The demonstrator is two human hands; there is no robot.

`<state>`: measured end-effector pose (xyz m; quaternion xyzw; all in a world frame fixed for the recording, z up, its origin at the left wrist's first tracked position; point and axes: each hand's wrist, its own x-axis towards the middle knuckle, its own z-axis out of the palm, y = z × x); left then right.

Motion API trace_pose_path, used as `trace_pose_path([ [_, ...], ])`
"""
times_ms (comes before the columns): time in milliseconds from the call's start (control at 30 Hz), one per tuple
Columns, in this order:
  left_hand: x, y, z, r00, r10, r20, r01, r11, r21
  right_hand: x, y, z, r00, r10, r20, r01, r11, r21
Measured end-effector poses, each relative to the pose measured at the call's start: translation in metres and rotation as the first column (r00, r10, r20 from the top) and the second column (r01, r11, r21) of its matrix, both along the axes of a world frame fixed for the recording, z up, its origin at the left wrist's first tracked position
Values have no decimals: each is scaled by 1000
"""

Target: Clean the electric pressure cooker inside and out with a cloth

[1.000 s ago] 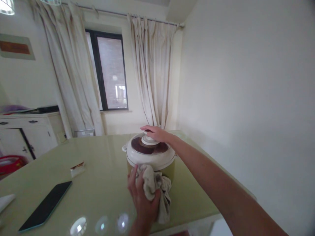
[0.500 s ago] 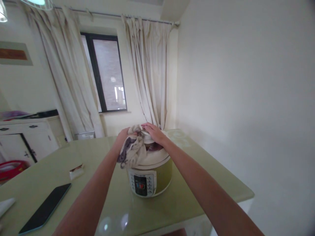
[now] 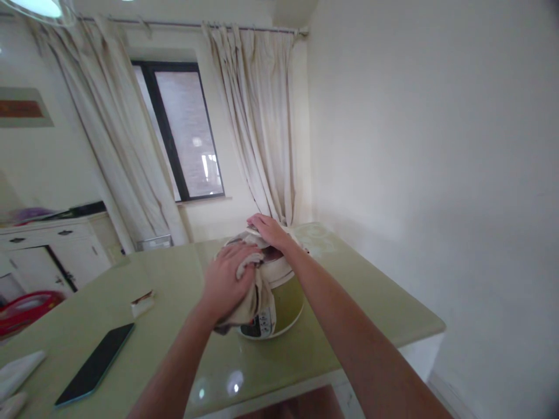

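An electric pressure cooker (image 3: 289, 299) with a green body, white lid and button panel stands near the front of the table. My left hand (image 3: 229, 279) is closed on a bunched beige cloth (image 3: 257, 299), pressing it against the near left side of the lid. The cloth hangs down and covers part of the button panel. On top of the lid, my right hand (image 3: 268, 230) grips the lid handle, its fingers curled over the far edge. The cooker's left side is hidden behind my left hand and the cloth.
On the glossy green table (image 3: 371, 302) lie a dark tablet (image 3: 96, 364), a small white packet (image 3: 143, 304) and a white object (image 3: 20, 372) at the left edge. A white wall (image 3: 419, 145) runs along the right. A red basin (image 3: 30, 311) and a cabinet (image 3: 48, 250) are at far left.
My left hand has moved toward me with the cloth, from the lid's far left side to its near side, now partly covering the panel. My right hand stays on the lid top.
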<state>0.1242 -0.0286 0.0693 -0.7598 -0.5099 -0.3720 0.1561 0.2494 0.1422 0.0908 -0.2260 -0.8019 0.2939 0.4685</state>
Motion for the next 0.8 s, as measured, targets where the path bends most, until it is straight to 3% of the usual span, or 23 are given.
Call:
trace_pose_path([
  [100, 35, -26, -37, 990, 30, -140, 9, 962, 272, 2, -2, 0, 999, 10, 35, -12, 999, 33],
  [200, 49, -33, -95, 988, 22, -154, 61, 855, 514, 5, -5, 1, 998, 5, 57, -8, 999, 52],
  [300, 45, -32, -156, 982, -22, -186, 121, 834, 539, 6, -5, 1, 998, -10, 58, 8, 999, 31],
  [367, 38, -31, -179, 971, -18, -238, 147, 831, 536, 6, -5, 2, 998, -19, 57, 18, 1000, 10],
  [400, 35, -30, -183, 959, -17, -283, 171, 831, 530, 6, -5, 2, 998, -20, 56, 20, 1000, 4],
  [433, 32, -29, -180, 937, -23, -348, 211, 833, 512, 7, -5, 2, 998, -21, 55, 21, 1000, 1],
  [500, 27, -27, -161, 849, -74, -524, 339, 836, 432, 7, -4, 3, 999, -23, 48, 23, 1000, 0],
  [567, 25, -23, -130, 721, -160, -674, 468, 830, 303, 7, -2, 3, 999, -28, 40, 28, 1000, -5],
  [633, 26, -19, -96, 667, -238, -707, 514, 833, 205, 7, 1, 2, 1000, -20, 15, 20, 1000, -19],
  [700, 29, -14, -64, 719, -285, -634, 473, 869, 145, 7, 5, 1, 999, 5, -53, -9, 998, -69],
  [800, 38, -3, -20, 892, -228, -390, 272, 960, 62, 6, 11, -2, 970, 42, -238, -96, 971, -217],
])
